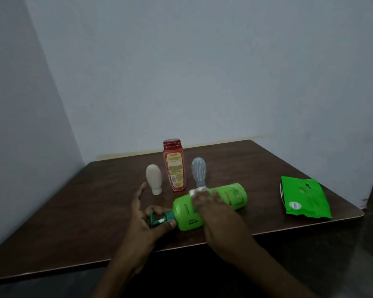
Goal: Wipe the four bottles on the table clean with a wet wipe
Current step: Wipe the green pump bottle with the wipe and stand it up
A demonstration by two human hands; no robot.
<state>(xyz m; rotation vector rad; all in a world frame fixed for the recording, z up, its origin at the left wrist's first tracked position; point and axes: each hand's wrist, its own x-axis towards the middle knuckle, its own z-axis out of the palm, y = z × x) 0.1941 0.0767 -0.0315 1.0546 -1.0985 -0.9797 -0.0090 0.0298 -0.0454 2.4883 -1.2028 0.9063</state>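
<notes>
- The desk (pixel 95 190) is dark wood, pushed into a corner of the room, and carries everything I need within reach.
- The green bottle (pixel 230 196) lies on its side near the front edge, pump end towards my left. I judge it was laid down so that the long side faces up for wiping and it cannot topple.
- The pack of wipes (pixel 304 198) lies flat near the right edge, well apart from the bottles, handy for my right side if I want a fresh sheet.
- My right hand (pixel 213 214) lies across the middle of the green bottle, fingers pressed together and flat on the wipe. It is blurred, so I cannot tell more of the fingers.
- My left hand (pixel 151 211) pinches the pump neck between thumb and a curled finger, the forefinger pointing away. This is probably to keep the round bottle from rolling under the rubbing.
- The red bottle (pixel 174 166) stands upright behind the green one, towards the middle of the desk.
- The grey bottle (pixel 199 172) stands cap-down just beside it on the right, close behind the green bottle.
- The beige bottle (pixel 153 179) stands cap-down on the red one's left.
- These three stand apart from my hands, so I judge they wait their turn.
- The wet wipe (pixel 197 190) shows as a white crumple past my right fingertips, on the green bottle's far side.
</notes>
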